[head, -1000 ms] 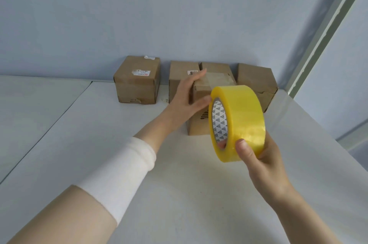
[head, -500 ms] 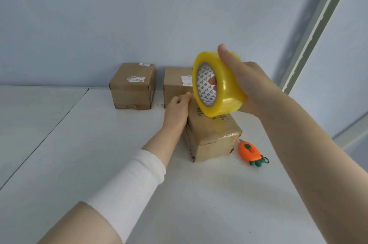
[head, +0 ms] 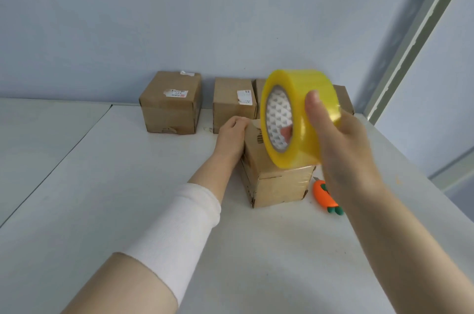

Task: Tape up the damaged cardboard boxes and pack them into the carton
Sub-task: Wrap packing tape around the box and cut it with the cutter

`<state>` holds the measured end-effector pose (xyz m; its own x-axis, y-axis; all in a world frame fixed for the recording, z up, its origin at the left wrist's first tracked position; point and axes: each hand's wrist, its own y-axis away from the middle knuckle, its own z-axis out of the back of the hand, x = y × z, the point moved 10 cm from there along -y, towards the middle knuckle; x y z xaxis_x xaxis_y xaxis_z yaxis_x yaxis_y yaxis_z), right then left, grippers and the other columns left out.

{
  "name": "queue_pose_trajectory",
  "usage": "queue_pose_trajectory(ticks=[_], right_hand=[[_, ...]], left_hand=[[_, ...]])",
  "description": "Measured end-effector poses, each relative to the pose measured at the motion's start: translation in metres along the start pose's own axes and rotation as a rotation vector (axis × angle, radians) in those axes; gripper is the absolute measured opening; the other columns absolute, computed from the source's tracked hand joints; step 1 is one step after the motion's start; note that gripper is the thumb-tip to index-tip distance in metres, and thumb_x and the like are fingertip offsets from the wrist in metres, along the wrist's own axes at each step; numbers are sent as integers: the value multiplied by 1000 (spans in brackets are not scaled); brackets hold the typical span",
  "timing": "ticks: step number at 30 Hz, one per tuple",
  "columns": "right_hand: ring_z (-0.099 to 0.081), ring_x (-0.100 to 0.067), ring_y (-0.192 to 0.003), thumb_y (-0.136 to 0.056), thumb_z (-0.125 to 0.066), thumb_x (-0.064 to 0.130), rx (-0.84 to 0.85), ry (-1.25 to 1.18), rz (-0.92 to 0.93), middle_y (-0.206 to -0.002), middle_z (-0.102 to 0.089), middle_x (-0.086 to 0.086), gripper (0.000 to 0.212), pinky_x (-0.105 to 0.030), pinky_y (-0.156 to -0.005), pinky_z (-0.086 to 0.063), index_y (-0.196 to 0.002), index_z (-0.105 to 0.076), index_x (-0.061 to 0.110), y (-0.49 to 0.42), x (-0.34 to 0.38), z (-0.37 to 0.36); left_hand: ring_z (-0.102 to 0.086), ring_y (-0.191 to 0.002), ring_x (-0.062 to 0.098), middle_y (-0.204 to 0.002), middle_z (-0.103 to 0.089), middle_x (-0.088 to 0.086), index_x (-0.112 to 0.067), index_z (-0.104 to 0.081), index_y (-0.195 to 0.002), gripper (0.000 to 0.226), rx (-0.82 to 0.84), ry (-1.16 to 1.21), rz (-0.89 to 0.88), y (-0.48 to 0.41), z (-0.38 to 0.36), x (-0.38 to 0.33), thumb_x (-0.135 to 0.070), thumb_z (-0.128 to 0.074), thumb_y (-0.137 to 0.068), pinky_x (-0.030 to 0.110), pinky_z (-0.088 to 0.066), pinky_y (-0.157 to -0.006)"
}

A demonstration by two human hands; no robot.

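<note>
Because the tape roll (head: 300, 119) is a light, stiff ring with a smooth outer face, I judge it is best taken through the core, and this is how it is held. The right hand (head: 343, 144) has its grip pinching the wall of the roll: the thumb lies on the yellow outside and one fingertip shows inside the core. The roll hangs on edge in the middle right of the frame, just above the small box (head: 279, 185). Whether a strip runs from it to the cardboard, I cannot tell. This box stands on the white worktop (head: 128, 185). It looks light and easy to dent, so the edges are the place to hold it. The left hand (head: 232, 134) does so, its grip bent around the upper left edge. An orange cutter (head: 324, 197) lies just beside the box.
</note>
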<state>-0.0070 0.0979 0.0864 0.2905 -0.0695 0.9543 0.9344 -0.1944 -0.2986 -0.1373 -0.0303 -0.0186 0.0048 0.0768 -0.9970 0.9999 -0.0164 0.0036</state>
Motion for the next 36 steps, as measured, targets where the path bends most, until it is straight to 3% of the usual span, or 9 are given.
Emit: queue_pose_trajectory(ticks=[6, 10, 12, 17, 22, 26, 30, 33, 36], right_hand=[[-71, -9, -73, -60, -55, 72, 164, 6, -28, -77, -74, 8, 34, -19, -55, -54, -72, -73, 45, 23, 11, 11], [-70, -19, -87, -59, -62, 76, 268, 58, 21, -92, -73, 8, 48, -42, -75, -57, -89, -71, 40, 35, 10, 1], [-66, -35, -76, -55, -59, 82, 193, 101, 37, -83, -73, 7, 57, -60, -66, -51, -83, -73, 35, 40, 9, 7], [-66, -10, -54, -48, -59, 87, 41, 100, 5, -62, -70, -1, 67, -20, -48, -50, -75, -71, 26, 67, 2, 27], [-68, -16, -53, -36, -58, 90, 27, 118, -155, -61, -70, -8, 74, -17, -46, -49, -78, -70, 30, 98, -27, 35], [-66, -17, -49, -50, -61, 65, 6, 118, -193, -64, -67, -15, 62, -17, -44, -48, -77, -66, 10, 97, -40, 34], [-66, -14, -49, -52, -56, 62, 16, 105, -200, -60, -67, -15, 61, -16, -45, -48, -79, -64, 8, 100, -43, 28], [-65, -13, -49, -53, -56, 63, 9, 86, -210, -60, -66, -14, 61, -17, -45, -48, -80, -63, 9, 99, -46, 26], [-65, -12, -49, -53, -55, 62, 4, 86, -218, -61, -66, -14, 57, -15, -45, -47, -77, -63, 11, 103, -48, 25]], left_hand=[[-52, -83, 13, -83, -58, -2, -19, -58, -77, 22, 8, -3, 5, 3, -2, -2, -14, -43, -93, 28, -42, -77], [-50, -74, 7, -80, -56, -3, -18, -58, -77, 22, 0, -7, -13, 4, -1, -4, -14, -43, -93, 22, -40, -68], [-51, -75, 7, -81, -57, -4, -18, -58, -78, 22, -6, -10, -19, 4, -1, -5, -14, -42, -93, 22, -41, -68], [-50, -76, 6, -82, -56, -4, -21, -56, -78, 24, 9, -13, 20, 4, -2, -3, -17, -40, -95, 22, -40, -67], [-52, -78, 7, -84, -57, -4, -21, -58, -79, 25, 28, -70, -21, 4, -2, -4, -20, -39, -96, 22, -39, -70], [-52, -84, 11, -86, -55, -5, -15, -58, -91, 24, 32, -137, -28, 5, -3, -5, -24, -36, -99, 21, -38, -69], [-47, -119, 16, -126, -52, 1, -15, -52, -125, 29, 22, -437, -278, 13, 6, -38, -23, -41, -99, 23, -35, -93], [-20, -140, 4, -150, -31, -3, -18, -43, -139, 41, 370, -682, -662, 48, -27, -66, -24, -40, -99, 21, -14, -113], [-17, -139, -1, -152, -28, -6, -23, -41, -140, 46, 602, -959, -728, 72, -49, -45, -36, -28, -97, 25, -6, -115]])
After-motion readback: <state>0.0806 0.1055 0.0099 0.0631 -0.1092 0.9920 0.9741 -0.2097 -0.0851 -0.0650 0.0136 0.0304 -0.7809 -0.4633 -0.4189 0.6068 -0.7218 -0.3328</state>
